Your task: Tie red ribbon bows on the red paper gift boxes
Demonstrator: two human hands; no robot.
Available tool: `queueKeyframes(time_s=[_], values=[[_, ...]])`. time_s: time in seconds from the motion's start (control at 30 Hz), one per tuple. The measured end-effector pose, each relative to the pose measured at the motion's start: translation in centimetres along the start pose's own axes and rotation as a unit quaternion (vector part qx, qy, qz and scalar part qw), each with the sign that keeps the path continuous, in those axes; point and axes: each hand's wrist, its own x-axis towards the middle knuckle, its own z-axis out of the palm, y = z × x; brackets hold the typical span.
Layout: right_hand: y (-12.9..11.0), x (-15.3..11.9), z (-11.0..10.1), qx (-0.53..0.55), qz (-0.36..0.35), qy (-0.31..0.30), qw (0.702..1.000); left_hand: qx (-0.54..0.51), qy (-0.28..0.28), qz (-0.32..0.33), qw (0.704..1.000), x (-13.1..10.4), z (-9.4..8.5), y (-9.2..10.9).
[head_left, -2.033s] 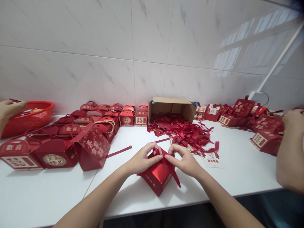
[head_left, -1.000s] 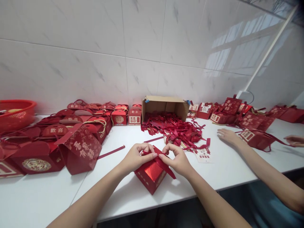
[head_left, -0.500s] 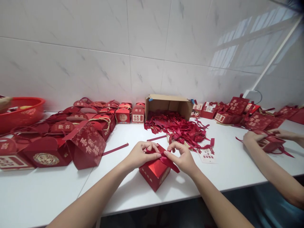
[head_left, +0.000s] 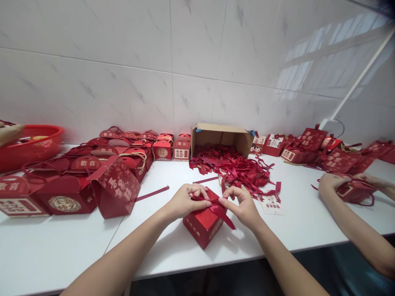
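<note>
A red gift box (head_left: pixel 202 225) with gold lettering stands on the white table near its front edge. Across its top lies a dark red satin ribbon (head_left: pixel 222 213), with one tail hanging over the right side. My left hand (head_left: pixel 189 201) pinches the ribbon at the top left of the box. From the right, my right hand (head_left: pixel 242 205) pinches another part of the same ribbon between thumb and forefinger. The ribbon's crossing lies between the two thumbs, and the fingers partly cover it.
A cardboard carton (head_left: pixel 222 133) on its side spills red ribbons (head_left: pixel 247 170). Finished-looking red boxes (head_left: pixel 66 197) crowd the left, beside a red basket (head_left: pixel 46 144) with a person's hand (head_left: pixel 10 135). At right, a co-worker's hands (head_left: pixel 331 183) hold a red box (head_left: pixel 354 191).
My right hand has drawn slightly away from my left, pulling ribbon with it. The view has shifted a little. At right, the co-worker's box has turned.
</note>
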Motion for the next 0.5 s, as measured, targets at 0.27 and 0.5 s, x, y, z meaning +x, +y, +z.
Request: queueKeyframes(time_s=[0.27,0.5], values=[[-0.5,-0.2,0.7,-0.002,0.003,-0.002,1.0,0.046,-0.027,-0.016,0.998,-0.3,-0.7,0.6],[-1.1,0.0,1.8,0.041,0.03,-0.001,0.999,0.035,-0.012,-0.004,0.999,-0.4,-0.5,0.9]])
